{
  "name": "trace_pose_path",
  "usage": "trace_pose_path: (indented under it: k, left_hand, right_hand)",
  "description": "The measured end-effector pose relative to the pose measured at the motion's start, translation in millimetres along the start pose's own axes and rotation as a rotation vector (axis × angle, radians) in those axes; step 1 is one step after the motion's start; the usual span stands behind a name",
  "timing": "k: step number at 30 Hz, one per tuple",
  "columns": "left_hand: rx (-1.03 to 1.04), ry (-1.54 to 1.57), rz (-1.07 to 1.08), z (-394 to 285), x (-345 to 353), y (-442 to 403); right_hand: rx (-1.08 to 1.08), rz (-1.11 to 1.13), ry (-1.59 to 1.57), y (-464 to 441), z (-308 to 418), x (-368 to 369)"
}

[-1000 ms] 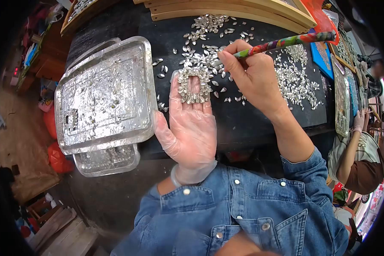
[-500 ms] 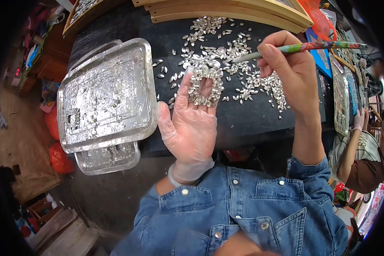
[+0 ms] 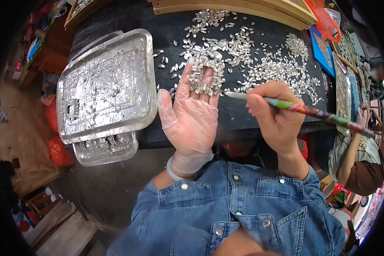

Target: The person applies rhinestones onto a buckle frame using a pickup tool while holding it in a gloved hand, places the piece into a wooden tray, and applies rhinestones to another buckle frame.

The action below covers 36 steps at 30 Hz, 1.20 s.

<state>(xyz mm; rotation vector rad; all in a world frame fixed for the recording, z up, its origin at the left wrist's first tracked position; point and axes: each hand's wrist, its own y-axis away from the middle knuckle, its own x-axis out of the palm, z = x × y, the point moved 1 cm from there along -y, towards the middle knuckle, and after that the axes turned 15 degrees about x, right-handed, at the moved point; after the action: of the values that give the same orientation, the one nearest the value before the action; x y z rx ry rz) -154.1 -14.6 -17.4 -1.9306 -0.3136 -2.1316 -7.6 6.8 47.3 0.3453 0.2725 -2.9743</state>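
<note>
My left hand (image 3: 193, 123), in a clear plastic glove, is palm up with its fingers stretched out. On those fingers rests a square rhinestone buckle (image 3: 219, 76), a frame crusted with clear stones around an open centre. Bare, my right hand (image 3: 279, 121) pinches a pen-like picking tool (image 3: 288, 106) with a patterned handle and a pale, tapered tip. That tip is at the buckle's lower right corner; whether it touches or carries a stone I cannot tell. Loose leaf-shaped rhinestones (image 3: 273, 70) lie scattered on the black table (image 3: 239, 115) beyond both hands.
Left of my gloved hand, a large clear tray (image 3: 149, 85) overlaps a smaller one (image 3: 106, 160); stones lie on the large one. Stacked wooden frames (image 3: 234, 9) line the back. A blue tray (image 3: 322, 51) and red bag (image 3: 320, 17) are right, near another person's arm (image 3: 350, 153).
My right hand and the picking tool have come down and slightly left, bringing the tip from over the loose stones to the buckle's edge. My left hand stays nearly in place under the buckle.
</note>
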Motion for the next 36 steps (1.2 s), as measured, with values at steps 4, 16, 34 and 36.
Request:
trace_pose_path:
  k: [4, 16, 34, 36]
  left_hand:
    - [0.01, -0.036, 0.01, 0.8, 0.6, 0.2]
    - [0.017, -0.082, -0.009, 1.8, 1.8, 1.4]
    - [0.02, 0.063, 0.046, 1.5, -1.0, 1.1]
    - [0.045, 0.027, 0.034, 2.6, 0.2, 0.9]
  right_hand:
    - [-0.078, 0.027, 0.14, 4.2, 0.5, 2.1]
    - [-0.147, -0.005, 0.239, 0.8, 0.5, 8.3]
    - [-0.147, -0.035, 0.138, -1.5, 2.8, 4.0]
    - [-0.069, -0.077, 0.05, -9.2, 3.1, -0.3]
